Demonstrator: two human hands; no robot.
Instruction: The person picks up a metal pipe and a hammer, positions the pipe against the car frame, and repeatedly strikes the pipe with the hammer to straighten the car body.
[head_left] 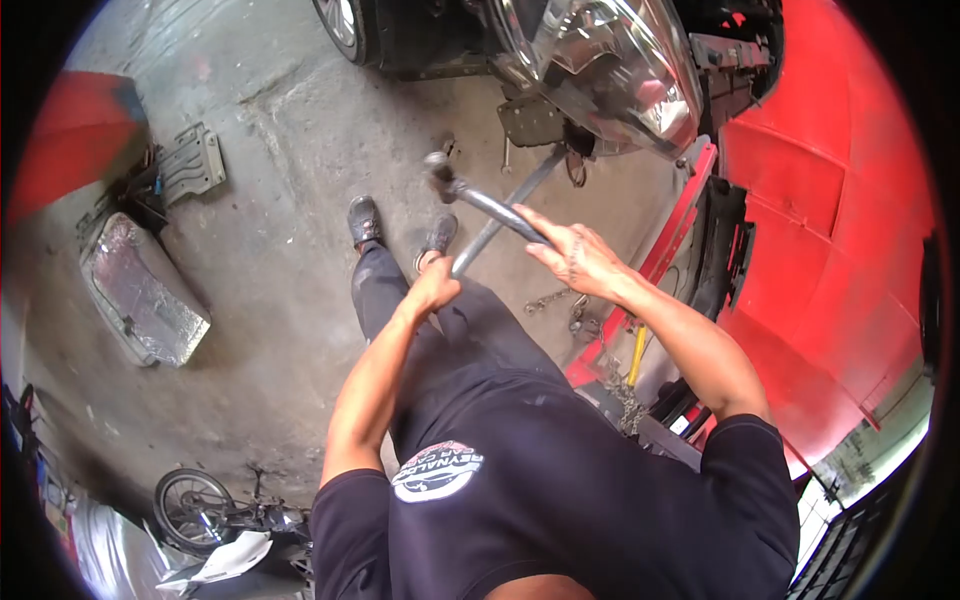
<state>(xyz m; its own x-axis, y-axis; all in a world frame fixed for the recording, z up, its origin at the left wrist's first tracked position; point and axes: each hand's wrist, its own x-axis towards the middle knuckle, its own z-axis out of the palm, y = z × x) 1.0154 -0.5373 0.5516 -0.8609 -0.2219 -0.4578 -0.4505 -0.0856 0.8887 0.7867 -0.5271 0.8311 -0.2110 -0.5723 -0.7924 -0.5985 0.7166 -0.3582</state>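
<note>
My left hand [435, 284] is closed round the lower end of a long grey metal bar [508, 212]. The bar slants up and away to the front of a dark car near its headlight [625, 80]. In my right hand [578, 255] is the handle of a hammer [495, 208]; its head [440, 175] points to the left, above the floor and close to my shoes. The hammer's handle passes across the bar in this view. What the far end of the bar touches cannot be made out.
A red frame rail [650, 265] with chains [625, 400] and a yellow bar [637, 355] lies at right, beside large red panels [790, 200]. On the floor [270, 300] at left are a silvery part [145, 290] and a metal plate [192, 163]. A motorcycle [225, 515] stands lower left.
</note>
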